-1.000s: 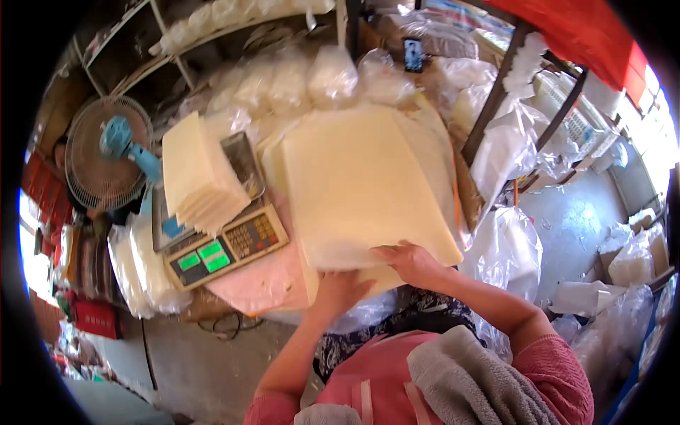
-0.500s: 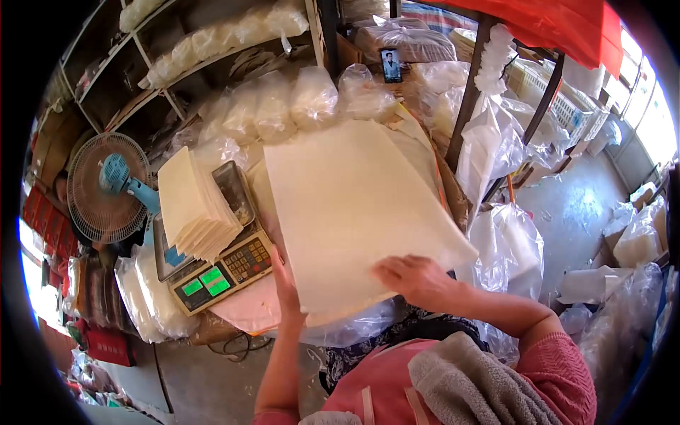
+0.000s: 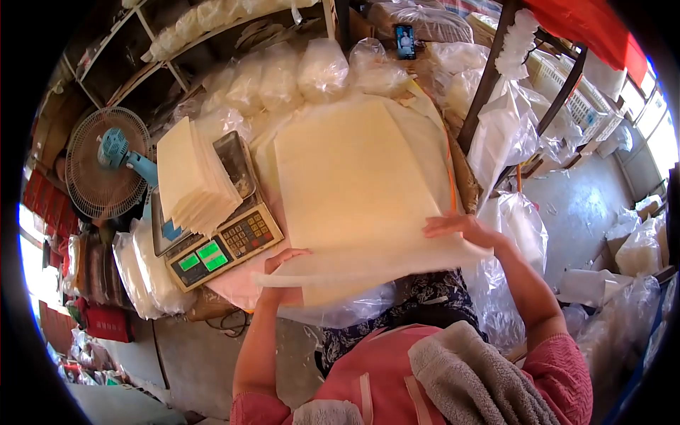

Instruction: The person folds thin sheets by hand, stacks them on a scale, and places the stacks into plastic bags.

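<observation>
Fingers of the right hand lie spread and flat on the near right corner of the top sheet. From my remote seat I judge they press down there so the sheet does not slide off the pile. The left hand is at the near left corner, its fingers curled up against the sheet's edge and partly hidden beneath it. I cannot tell whether they pinch it. That corner stands a little raised, with a strip of edge poking out past the wrist.

The top sheet rests on a big pile of like cream sheets, spread over a pink cover just in front of the person. Left of it, a small stack of narrower sheets sits fanned on the pan of a scale, presumably so its weight can be read. The scale's keypad and displays face the person.

Counting: two hands, both on the one top sheet; two piles of sheets; one scale with two green displays; one fan beyond the scale; one phone propped upright at the back. Clear bags of white goods crowd the far edge, about five in the front row, with more on the shelves that I cannot count.
</observation>
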Motion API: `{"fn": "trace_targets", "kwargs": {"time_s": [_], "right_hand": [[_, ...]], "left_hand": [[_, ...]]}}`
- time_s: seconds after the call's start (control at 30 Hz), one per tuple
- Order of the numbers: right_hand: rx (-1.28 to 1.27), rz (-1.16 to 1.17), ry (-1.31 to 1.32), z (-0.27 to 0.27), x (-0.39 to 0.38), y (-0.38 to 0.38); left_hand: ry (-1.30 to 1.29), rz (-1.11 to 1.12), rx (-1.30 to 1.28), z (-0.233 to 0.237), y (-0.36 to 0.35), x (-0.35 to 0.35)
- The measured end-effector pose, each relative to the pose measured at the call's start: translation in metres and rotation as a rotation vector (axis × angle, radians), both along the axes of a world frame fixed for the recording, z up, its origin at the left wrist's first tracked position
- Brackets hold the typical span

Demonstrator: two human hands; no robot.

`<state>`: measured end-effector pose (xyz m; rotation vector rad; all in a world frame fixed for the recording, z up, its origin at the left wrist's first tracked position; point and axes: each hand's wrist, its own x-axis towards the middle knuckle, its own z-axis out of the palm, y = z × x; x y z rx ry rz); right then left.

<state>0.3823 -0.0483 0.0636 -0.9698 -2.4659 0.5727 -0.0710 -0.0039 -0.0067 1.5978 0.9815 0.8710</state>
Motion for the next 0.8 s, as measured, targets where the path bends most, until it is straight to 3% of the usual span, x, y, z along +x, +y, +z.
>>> {"fn": "trace_targets", "kwargs": {"time_s": [0.1,0.13,0.23,0.33,0.4,0.53,0.67,0.8], "right_hand": [[-0.490,-0.706,0.061,-0.013,-0.016,0.002],[-0.500,-0.798,0.301,-0.012,-0.026,0.008],[-0.317,-0.947,0.182,-0.038,-0.030,0.036],[-0.307,-0.994,0.091,-0.038,-0.042,0.048],[-0.309,-1.014,0.030,-0.036,-0.046,0.051],[-0.267,-0.998,-0.030,-0.039,-0.046,0.056],[0.070,-0.903,-0.133,-0.016,-0.073,0.040],[0.239,-0.655,-0.281,-0.056,-0.092,0.025]], "left_hand": [[0.116,0.172,-0.117,0.005,0.009,0.007],[0.155,0.244,-0.175,0.009,0.013,0.013],[-0.118,0.388,-0.209,0.011,0.021,0.034],[0.621,0.578,0.419,0.021,0.018,0.062],[0.761,0.340,0.510,0.018,0.019,0.070],[1.023,0.062,0.471,0.017,0.006,0.086],[1.018,0.072,0.478,0.010,0.009,0.085],[1.005,0.050,0.567,0.006,0.009,0.082]]}}
